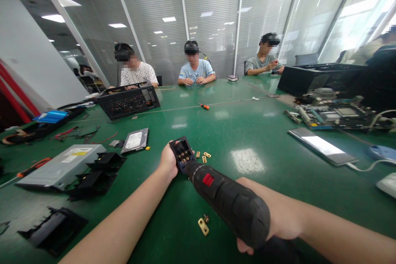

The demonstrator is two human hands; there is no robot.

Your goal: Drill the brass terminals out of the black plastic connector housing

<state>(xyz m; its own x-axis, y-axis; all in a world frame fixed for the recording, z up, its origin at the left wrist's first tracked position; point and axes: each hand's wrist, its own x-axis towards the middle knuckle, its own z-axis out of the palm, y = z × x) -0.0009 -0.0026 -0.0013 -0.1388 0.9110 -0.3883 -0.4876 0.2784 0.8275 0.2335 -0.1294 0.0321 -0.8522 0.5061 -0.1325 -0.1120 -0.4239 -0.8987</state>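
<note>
The left hand (168,160) holds the black housing (183,152), seemingly for steadying it under the power driver (230,204) which the right hand (276,210) grips, brass plates (207,154) lying near the left.

A green counter (173,126) stretches to three seated people, one in a patterned white shirt (140,72), one in light blue (194,69), one in grey (258,64). Behind them rises a glass partition (213,16) with blinds. On the left lie a hard disk drive (135,140) and, nearer, a silver optical drive (58,166) beside an orange-and-black screwdriver (34,168). Farther back stands a black perforated computer case (128,101); a smaller orange-handled screwdriver (204,107) lies mid-counter. On the right, a smartphone (323,146) with a white cable (368,167) lies near a motherboard (337,115), with a larger black case (309,80) behind.
</note>
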